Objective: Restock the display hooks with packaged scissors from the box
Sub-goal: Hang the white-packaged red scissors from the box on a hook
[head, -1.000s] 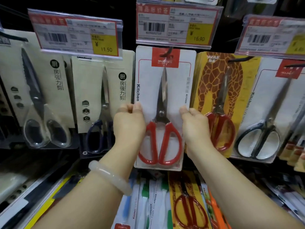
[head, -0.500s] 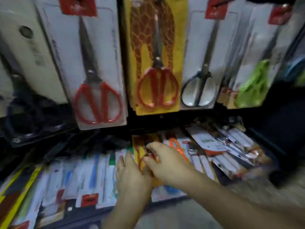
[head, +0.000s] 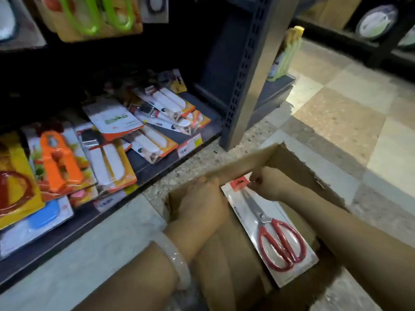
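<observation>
Your R hand (head: 267,184) pinches the red header end of the scissors pack (head: 269,227), fingers curled on the card at the box's far edge; likely so the hang hole stays free for a hook. The pack lies tilted over the open cardboard box (head: 298,162), handles toward the near R corner. Your L hand (head: 202,205) rests on the box's L wall, fingers over the far rim; whether they grip it, can't tell. Prob. steadying the box. Vs 0.5 s ago: view dropped from hooks and shelf to the floor box; both hands left the shelf (head: 170,151) packs, and a pack is now in hand.
</observation>
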`<state>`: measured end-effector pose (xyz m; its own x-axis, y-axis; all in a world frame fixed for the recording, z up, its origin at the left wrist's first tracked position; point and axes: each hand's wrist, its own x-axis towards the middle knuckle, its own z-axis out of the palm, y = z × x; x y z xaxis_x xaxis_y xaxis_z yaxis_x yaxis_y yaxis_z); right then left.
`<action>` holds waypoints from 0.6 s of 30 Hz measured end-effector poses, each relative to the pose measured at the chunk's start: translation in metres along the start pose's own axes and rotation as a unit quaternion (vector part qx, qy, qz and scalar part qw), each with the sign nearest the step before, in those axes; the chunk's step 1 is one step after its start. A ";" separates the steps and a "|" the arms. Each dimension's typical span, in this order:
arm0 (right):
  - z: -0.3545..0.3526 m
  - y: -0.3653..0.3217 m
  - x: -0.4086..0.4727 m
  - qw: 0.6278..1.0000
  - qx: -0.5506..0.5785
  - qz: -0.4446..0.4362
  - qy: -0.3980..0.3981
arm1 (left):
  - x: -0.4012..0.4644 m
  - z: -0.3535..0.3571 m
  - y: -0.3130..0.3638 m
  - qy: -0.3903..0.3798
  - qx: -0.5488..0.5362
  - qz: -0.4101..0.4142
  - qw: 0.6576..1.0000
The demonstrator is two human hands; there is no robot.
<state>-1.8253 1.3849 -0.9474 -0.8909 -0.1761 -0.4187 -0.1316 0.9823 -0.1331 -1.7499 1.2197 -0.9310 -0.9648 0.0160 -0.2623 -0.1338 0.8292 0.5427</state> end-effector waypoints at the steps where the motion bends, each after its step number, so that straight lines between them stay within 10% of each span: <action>1: 0.008 0.013 0.005 1.000 0.003 0.013 -0.017 | 0.005 0.015 0.007 -0.026 0.005 -0.001 1.000; 12: 0.105 0.090 0.035 0.990 0.056 0.117 -0.054 | 0.031 0.119 0.017 -0.200 -0.014 -0.102 0.974; 18: 0.094 0.100 0.031 0.940 0.289 0.161 -0.081 | 0.021 0.141 0.008 -0.225 -0.150 -0.138 0.953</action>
<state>-1.8254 1.4720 -1.0585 -0.7604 0.0713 -0.6455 0.4331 0.7963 -0.4223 -1.7393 1.3056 -1.0442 -0.6973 0.1139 -0.7077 -0.4924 0.6414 0.5884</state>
